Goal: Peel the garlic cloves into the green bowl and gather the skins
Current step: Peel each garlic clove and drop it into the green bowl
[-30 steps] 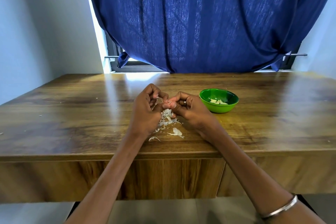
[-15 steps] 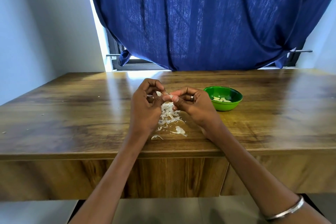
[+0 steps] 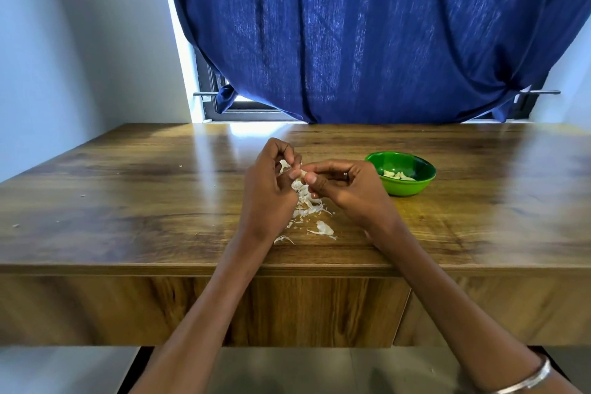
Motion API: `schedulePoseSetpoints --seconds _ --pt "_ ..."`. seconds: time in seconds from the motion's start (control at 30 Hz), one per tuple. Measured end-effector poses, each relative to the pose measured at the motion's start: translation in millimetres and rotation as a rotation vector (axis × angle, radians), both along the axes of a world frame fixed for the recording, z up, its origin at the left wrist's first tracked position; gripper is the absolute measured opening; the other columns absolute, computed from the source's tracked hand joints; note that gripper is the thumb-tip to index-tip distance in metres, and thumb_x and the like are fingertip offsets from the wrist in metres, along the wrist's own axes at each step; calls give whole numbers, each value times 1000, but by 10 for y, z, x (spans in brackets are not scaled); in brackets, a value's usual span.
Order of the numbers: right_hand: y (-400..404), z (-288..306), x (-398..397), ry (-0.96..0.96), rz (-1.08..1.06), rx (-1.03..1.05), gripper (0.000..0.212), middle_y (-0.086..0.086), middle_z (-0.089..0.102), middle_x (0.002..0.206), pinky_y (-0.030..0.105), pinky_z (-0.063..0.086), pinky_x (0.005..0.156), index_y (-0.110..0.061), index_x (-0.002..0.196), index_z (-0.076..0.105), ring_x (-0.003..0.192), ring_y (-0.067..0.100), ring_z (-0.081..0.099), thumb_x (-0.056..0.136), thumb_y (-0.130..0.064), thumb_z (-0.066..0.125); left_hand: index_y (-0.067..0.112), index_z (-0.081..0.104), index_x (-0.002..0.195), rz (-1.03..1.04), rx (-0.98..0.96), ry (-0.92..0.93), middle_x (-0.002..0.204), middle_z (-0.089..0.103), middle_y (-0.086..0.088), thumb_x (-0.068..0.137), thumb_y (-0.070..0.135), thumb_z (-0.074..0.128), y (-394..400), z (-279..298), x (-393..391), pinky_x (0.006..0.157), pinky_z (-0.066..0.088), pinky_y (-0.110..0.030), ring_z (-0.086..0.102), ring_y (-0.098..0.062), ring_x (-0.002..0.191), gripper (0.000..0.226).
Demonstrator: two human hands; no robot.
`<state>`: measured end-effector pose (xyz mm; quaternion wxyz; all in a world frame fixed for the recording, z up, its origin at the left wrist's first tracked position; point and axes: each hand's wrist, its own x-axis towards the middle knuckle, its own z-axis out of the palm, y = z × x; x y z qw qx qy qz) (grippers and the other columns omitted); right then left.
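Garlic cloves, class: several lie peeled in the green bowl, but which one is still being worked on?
The garlic clove pinched between the fingertips of the left hand and right hand, above the skins; the others rest in the green bowl.

This looks like a room in a home, set up for plain kitchen work; a glossy brown wood-grain table [image 3: 134,201] stands against a pale painted wall [image 3: 80,41]; behind it a dark blue fabric curtain [image 3: 367,32] hangs over a dark-framed window [image 3: 243,107]; a small round green bowl [image 3: 412,187] holds peeled garlic cloves [image 3: 398,175]; papery white skins [image 3: 308,201] lie on the tabletop.
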<state>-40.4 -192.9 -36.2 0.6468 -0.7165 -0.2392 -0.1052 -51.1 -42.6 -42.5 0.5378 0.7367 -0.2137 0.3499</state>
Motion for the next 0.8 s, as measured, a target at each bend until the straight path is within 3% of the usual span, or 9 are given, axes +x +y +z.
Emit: schedulePoseSetpoints --seconds 0.1,0.23,0.3,0.4,0.47,0.57,0.7,0.8 --pt "-5 -21 15 -70 -37 -35 16 7 79 93 28 60 73 -7 103 79 76 15 73 88 -9 76 20 40 86 26 38 -30 78 53 -5 72 -8 44 -1 7 1 67 41 -26 48 -12 72 32" --pt "-4 -23 15 -83 -42 15 20 5 79 97 29 60 76 -3 104 78 82 19 76 86 -11 78 16 36 84 86 61 -80 77 53 -8 70 -20 43 -23 23 17 64 43 -43 49 -22 72 39" --pt "0 -24 12 -74 -47 39 21 5 79 97 28 60 76 -1 105 78 82 19 76 86 -10 78 14 36 83 111 64 -101 76 53 -10 68 -24 40 -39 30 20 63 42 -44 50 -26 73 41" --pt "23 -26 3 -107 -75 41 20 6 79 97 28 60 75 0 104 77 81 17 77 86 -9 78 13 36 82 126 74 -152 75 50 -11 65 -17 35 -49 49 -7 62 41 -49 48 -31 72 34" --pt "41 -28 -4 -133 -97 37 21 6 79 96 30 62 76 -1 104 78 81 17 77 86 -10 78 12 37 81 150 78 -181 74 48 -10 62 -11 33 -62 69 -28 61 39 -45 46 -29 71 30" --pt "62 -32 -32 -161 -122 33 20 4 79 95 30 62 74 -3 104 78 80 15 77 86 -11 78 12 37 81 206 93 -200 74 48 -8 64 -7 34 -91 84 -52 61 34 -24 43 -21 70 26" --pt "77 -36 -62 -206 -159 14 19 0 79 93 30 63 72 -6 103 79 78 13 76 86 -13 79 14 36 81 233 97 -224 74 47 -7 66 -8 36 -94 78 -42 60 34 -27 45 -25 70 27" --pt "89 -38 -84 -220 -178 17 18 0 79 92 30 63 71 -6 103 79 77 11 76 86 -12 80 14 36 81 251 119 -236 75 46 -4 65 -13 39 -94 60 -21 61 31 -18 41 -20 72 32"
